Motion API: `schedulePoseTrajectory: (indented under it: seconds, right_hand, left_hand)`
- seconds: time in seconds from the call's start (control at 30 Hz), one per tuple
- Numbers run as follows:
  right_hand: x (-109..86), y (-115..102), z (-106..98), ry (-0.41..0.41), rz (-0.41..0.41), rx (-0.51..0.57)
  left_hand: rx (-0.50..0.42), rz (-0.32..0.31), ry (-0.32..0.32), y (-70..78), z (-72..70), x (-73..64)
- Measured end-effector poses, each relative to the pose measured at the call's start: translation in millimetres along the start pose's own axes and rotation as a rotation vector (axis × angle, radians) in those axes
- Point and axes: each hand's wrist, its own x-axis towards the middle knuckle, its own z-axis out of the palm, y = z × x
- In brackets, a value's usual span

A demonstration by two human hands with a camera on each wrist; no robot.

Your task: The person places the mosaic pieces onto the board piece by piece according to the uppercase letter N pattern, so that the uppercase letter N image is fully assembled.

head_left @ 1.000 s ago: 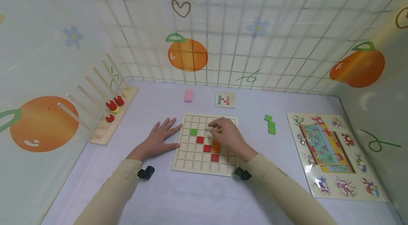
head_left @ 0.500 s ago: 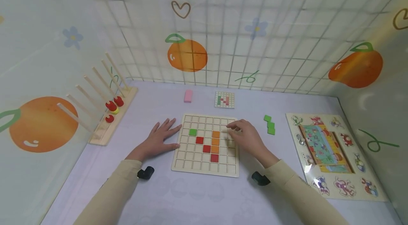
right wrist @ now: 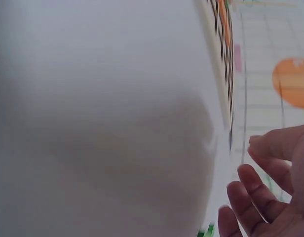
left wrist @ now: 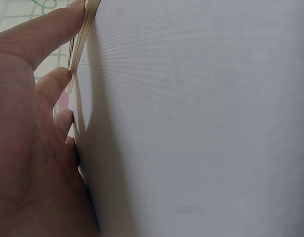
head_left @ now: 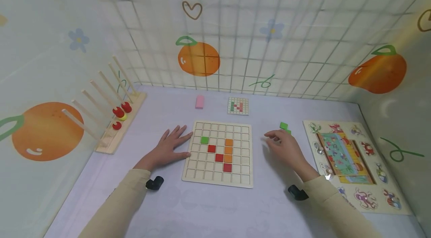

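Note:
A pale wooden grid board [head_left: 206, 167] lies flat on the table. Set in its squares are one green tile [head_left: 204, 140], three red tiles [head_left: 219, 158] along a diagonal and three orange tiles [head_left: 228, 150] in a column. My left hand [head_left: 167, 149] rests on the table with spread fingers, its index finger and thumb at the board's left edge. Right of the board hovers my right hand [head_left: 284, 149], fingers loosely bent and nothing between them, as the right wrist view confirms. Just beyond it are loose green tiles [head_left: 284, 125], partly hidden by the hand.
A small pattern card [head_left: 238, 106] and a pink block [head_left: 199, 101] lie behind the board. On the left stands a wooden peg rack [head_left: 111, 141] with red and yellow pieces. A sea-animal puzzle board [head_left: 358, 148] lies at the right, partly under the right forearm.
My right hand has moved right, off the grid board and over to the loose green tiles, uncovering the orange column. The left hand has stayed in place.

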Motion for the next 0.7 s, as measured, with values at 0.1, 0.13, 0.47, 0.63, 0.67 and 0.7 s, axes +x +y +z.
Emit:
schedulePoseTrajectory:
  seconds: [0.1,0.13,0.47,0.63,0.67,0.7]
  right_hand:
    - [-0.9,13.7,-9.4,0.022,0.015,-0.018]
    - [-1.2,17.5,-12.6,0.027,0.022,-0.024]
    - [-1.0,50.7,-32.9,0.038,0.078,-0.064]
    - [0.0,57.7,-32.3,0.032,0.092,-0.071]
    - [0.6,58.4,-31.7,0.032,0.097,-0.069]
    - [1.2,58.7,-31.0,0.029,0.106,-0.070]
  left_hand:
    - [0.002,0.001,0.001,-0.2,0.0,0.1]
    - [0.001,0.001,0.001,-0.4,0.1,0.1]
    - [0.002,-0.005,-0.001,-1.0,0.7,0.1]
    - [0.000,-0.008,-0.004,-1.0,0.9,0.2]
    - [0.000,-0.008,-0.004,-1.1,1.0,0.3]
    - [0.000,-0.007,-0.004,-1.2,1.1,0.3]
